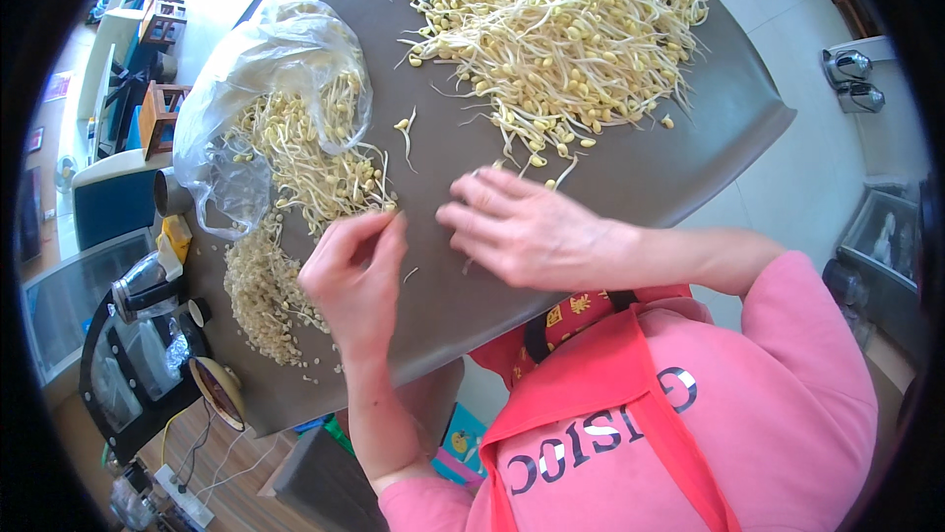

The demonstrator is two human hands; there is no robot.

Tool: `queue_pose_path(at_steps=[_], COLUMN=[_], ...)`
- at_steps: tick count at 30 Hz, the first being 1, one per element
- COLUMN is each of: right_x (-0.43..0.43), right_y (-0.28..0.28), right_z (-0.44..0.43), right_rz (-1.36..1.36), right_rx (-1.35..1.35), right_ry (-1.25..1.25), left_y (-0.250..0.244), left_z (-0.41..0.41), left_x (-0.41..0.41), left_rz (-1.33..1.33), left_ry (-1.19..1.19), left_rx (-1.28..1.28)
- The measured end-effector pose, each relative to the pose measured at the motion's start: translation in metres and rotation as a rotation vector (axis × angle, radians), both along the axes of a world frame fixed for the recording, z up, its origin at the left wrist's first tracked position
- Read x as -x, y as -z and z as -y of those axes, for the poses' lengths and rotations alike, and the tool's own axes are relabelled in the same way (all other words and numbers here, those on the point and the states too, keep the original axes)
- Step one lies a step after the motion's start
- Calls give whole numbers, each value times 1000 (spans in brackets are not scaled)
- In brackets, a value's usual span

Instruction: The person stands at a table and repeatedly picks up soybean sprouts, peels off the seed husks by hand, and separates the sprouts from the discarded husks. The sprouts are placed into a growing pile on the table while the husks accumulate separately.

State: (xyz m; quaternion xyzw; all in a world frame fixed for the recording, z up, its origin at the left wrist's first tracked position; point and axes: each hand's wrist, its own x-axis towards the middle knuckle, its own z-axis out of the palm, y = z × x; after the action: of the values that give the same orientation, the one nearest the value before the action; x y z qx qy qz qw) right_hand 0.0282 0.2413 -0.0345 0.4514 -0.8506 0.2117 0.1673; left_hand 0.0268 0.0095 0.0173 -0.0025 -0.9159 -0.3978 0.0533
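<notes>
My left hand [358, 270] is over the table with thumb and forefinger brought together, beside the sprouts at the bag's mouth. Whether a sprout is pinched there is too small to tell. My right hand [531, 229] is blurred, palm down, its fingers bent over the table; its underside is hidden. A big heap of soybean sprouts [568, 37] spreads beyond it. To the left, a clear plastic bag [221, 82] lies on its side, with more sprouts [317, 163] spilling out. Below the bag is a pile of pale bean hulls [262, 296].
The brown table cover [443, 325] curls up at its right corner. A loose sprout [406, 135] lies between bag and heap. Along the left edge are a glass jug [151, 285], a tilted bowl [218, 392] and a chair [111, 196]. Cables and a power strip [184, 499] lie lower left.
</notes>
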Motion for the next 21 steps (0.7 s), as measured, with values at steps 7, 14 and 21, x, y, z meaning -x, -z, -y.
queue_pose_path(at_steps=[7,14,21], right_x=[41,-9,3], right_y=[-13,-16,2], right_z=[-35,7,-8], right_rz=[-247,28,9], right_rx=[-18,44,56], right_ry=[380,-147,-32], left_y=[-4,12,17], left_z=[24,-45,-42], left_x=[-9,79,71], left_rz=[-249,-324,-85], left_ry=[36,281,270], left_rx=[515,624,305])
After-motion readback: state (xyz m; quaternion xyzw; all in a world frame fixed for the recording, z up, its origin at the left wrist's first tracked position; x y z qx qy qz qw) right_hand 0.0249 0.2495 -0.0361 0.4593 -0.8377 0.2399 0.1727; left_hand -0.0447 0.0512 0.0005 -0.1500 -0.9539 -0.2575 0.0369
